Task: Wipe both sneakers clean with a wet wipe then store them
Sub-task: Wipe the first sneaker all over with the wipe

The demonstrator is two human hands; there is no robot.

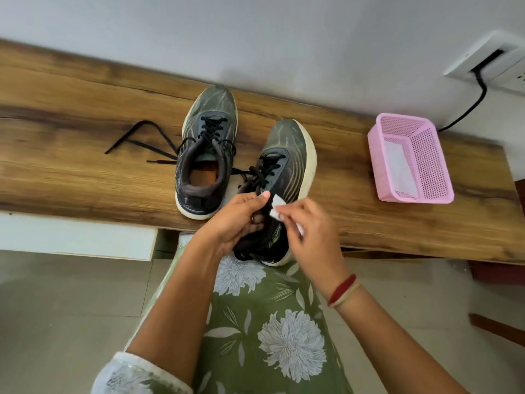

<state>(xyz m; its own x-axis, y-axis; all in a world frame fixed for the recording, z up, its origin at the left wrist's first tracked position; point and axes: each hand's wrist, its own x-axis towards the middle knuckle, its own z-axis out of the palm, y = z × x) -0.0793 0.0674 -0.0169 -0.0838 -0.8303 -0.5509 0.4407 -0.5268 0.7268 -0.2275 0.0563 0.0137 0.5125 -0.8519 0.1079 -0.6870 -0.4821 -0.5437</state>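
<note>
**Head view: wipe at the collar of the held sneaker, other one standing by**

- Wooden bench (71,166) runs across the frame. At its left, black laces (136,137) trail loose from the standing sneaker (204,155), which sits upright, toe to the wall, and is untouched.
- Left hand (235,220) grips the heel end of the held sneaker (287,155), fingers curled round the collar and thumb up. This shoe is tipped onto its side, with its heel overhanging the bench's near edge and its toe resting on the wood.
- Wet wipe (277,207), a small folded white pad, is pinched in the right hand (309,234) and sits against the sneaker's side by the collar.
- Pink basket (412,157) lies well apart to the right, below a wall socket (494,61) with a black cable plugged in.

Handling, as a judgement:
- The sneaker looks light, with soft mesh that gives under pressure and a firm foam sole.
- The best hold is at the heel collar or the sole rim.
- The loose laces may snag or drag.
- The wipe is limp and probably needs refolding.

Hard to make out:
- The hands cover the held sneaker's heel and inner side.
- Its underside cannot be seen, so how dirty it is can't be told.
- Something pale lies in the basket, but what it is can't be told.
</note>
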